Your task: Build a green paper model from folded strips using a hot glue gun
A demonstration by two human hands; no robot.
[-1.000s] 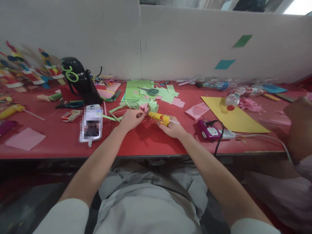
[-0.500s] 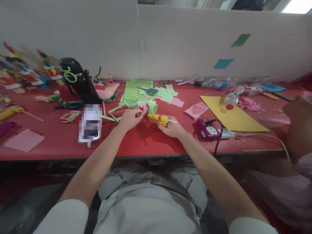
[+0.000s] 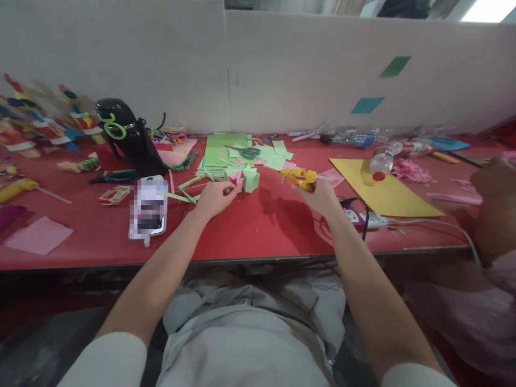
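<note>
My right hand [image 3: 322, 198] is wrapped round a yellow glue gun [image 3: 300, 176], raised over the red table with its nozzle toward the left. A clear glue stick juts from the gun's back. With closed fingers, my left hand [image 3: 215, 200] pinches a folded pink paper piece [image 3: 238, 183] at the table's middle. Right beside it stands a folded light green paper piece [image 3: 251, 180]; whether the two are joined I cannot tell. Green scissors [image 3: 248, 152] lie on green paper scraps [image 3: 278, 156] just behind.
To the left are a phone [image 3: 148, 209], a black bottle [image 3: 127, 134] and pliers [image 3: 116, 176]. A yellow sheet [image 3: 387, 196], plastic bottle [image 3: 381, 164] and purple device with cables [image 3: 352, 216] are at the right. Another person's arm [image 3: 497, 209] is at the far right.
My right hand has carried the glue gun to the right and slightly up, away from the paper pieces. My left hand stays nearly in place at the pink paper.
</note>
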